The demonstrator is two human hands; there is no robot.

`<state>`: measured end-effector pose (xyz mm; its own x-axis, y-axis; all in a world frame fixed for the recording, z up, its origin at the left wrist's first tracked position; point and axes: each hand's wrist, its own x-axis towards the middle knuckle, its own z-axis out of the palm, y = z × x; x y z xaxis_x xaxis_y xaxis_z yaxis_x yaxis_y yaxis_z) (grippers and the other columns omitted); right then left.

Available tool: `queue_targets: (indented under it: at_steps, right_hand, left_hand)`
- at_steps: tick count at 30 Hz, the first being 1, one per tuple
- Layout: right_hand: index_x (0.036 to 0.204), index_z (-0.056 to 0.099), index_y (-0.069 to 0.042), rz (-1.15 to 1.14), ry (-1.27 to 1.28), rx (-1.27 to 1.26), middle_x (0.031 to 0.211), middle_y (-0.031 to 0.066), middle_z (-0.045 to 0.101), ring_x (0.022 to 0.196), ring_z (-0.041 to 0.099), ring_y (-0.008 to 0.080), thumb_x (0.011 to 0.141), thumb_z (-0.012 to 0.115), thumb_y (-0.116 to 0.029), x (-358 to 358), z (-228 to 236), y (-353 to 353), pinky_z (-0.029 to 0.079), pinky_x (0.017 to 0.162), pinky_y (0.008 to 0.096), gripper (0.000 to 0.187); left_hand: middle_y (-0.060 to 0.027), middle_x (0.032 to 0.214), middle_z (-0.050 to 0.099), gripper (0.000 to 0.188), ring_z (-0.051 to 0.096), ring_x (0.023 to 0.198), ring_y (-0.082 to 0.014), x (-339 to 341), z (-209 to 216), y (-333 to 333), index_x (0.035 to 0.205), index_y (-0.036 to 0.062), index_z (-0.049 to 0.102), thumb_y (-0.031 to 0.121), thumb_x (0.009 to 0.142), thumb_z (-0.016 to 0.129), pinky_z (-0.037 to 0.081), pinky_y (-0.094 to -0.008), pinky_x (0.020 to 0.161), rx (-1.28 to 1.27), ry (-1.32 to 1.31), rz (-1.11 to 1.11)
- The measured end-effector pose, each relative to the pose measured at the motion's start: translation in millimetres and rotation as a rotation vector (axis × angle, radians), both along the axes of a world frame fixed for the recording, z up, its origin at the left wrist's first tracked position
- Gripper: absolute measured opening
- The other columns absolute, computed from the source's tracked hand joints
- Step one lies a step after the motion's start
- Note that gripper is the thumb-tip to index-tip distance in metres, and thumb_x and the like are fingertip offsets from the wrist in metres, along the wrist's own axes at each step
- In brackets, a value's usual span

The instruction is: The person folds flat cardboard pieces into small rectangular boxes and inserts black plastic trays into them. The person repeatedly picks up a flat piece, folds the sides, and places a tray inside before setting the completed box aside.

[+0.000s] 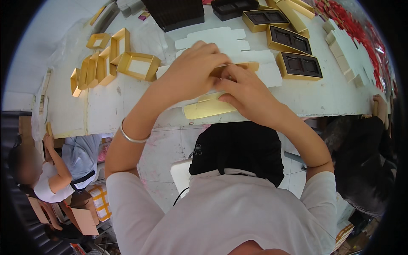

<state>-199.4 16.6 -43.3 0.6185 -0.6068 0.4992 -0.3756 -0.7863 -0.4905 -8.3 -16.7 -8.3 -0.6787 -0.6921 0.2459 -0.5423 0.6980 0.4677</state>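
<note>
Both hands meet over the near middle of the white table (106, 114), working on a partly folded gold cardboard box (208, 109). Its gold flap lies toward me, and a raised gold edge shows between the hands. My left hand (197, 70) is curled over the far left side of the box, fingers bent down on it. From the right, my right hand (248, 93) pinches the box, thumb and fingers close to the left fingertips. The fingers hide most of the fold. Beneath and beyond lie flat white cardboard blanks (212, 39).
Several empty gold box trays (138, 66) stand at left. To the right are gold boxes with black inserts (297, 66); behind stands a stack of black inserts (176, 15). White blanks (348, 51) and red items (361, 34) lie far right. Other people sit at both sides.
</note>
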Motion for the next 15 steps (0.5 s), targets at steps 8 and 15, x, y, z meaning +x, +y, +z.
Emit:
queue_targets:
  at_steps: [8, 15]
  right_hand:
    - [0.091, 0.060, -0.003, 0.033, 0.055, -0.265, 0.089, 0.0071, 0.051, 0.086, 0.052, 0.0229, 0.072, 0.069, -0.010, -11, -6, 26, 0.041, 0.074, 0.0339, 0.023]
    - [0.092, 0.063, -0.004, 0.081, 0.229, 0.175, 0.088, 0.0089, 0.056, 0.085, 0.056, 0.0275, 0.079, 0.067, -0.010, -10, 25, 12, 0.045, 0.072, 0.0381, 0.015]
  left_hand:
    - [-0.0086, 0.085, 0.061, 0.021, 0.057, 0.076, -0.0212, 10, -4, 10, 0.101, 0.0012, 0.068, 0.010, 0.082, 0.069, 0.047, -0.0317, 0.071, 0.250, 0.057, 0.231]
    - [-0.0076, 0.080, 0.060, 0.017, 0.056, 0.072, -0.0184, 7, -5, 14, 0.098, 0.0004, 0.068, 0.005, 0.082, 0.068, 0.046, -0.0298, 0.066, 0.285, 0.050, 0.210]
